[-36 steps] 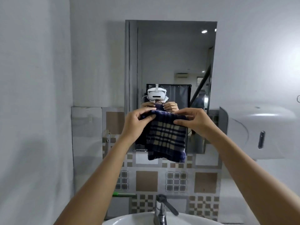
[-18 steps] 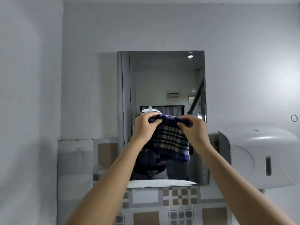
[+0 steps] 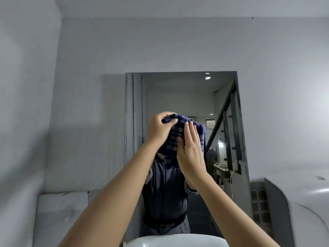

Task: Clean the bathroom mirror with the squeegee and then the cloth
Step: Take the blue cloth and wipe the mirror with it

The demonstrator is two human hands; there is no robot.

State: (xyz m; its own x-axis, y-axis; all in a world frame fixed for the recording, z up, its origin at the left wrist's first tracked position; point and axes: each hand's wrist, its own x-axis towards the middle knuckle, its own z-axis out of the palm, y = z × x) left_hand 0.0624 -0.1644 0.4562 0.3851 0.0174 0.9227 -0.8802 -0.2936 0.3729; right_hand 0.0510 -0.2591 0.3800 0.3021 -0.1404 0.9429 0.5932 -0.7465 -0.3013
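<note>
A dark blue plaid cloth [image 3: 179, 132] is bunched up in front of the middle of the wall mirror [image 3: 178, 97]. My left hand [image 3: 159, 129] grips the cloth's top left edge with curled fingers. My right hand [image 3: 191, 150] lies flat against the cloth's right side, fingers straight and pointing up. The cloth hides the upper part of the person's reflection. No squeegee is in view.
A white paper dispenser [image 3: 302, 207] juts from the wall at lower right. A white sink rim [image 3: 176, 240] shows at the bottom centre. A grey wall closes in on the left [image 3: 26, 122].
The view has tilted upward and moved closer to the mirror. The cloth went from hanging spread between both hands to bunched. My right hand let go of its pinch and now presses flat.
</note>
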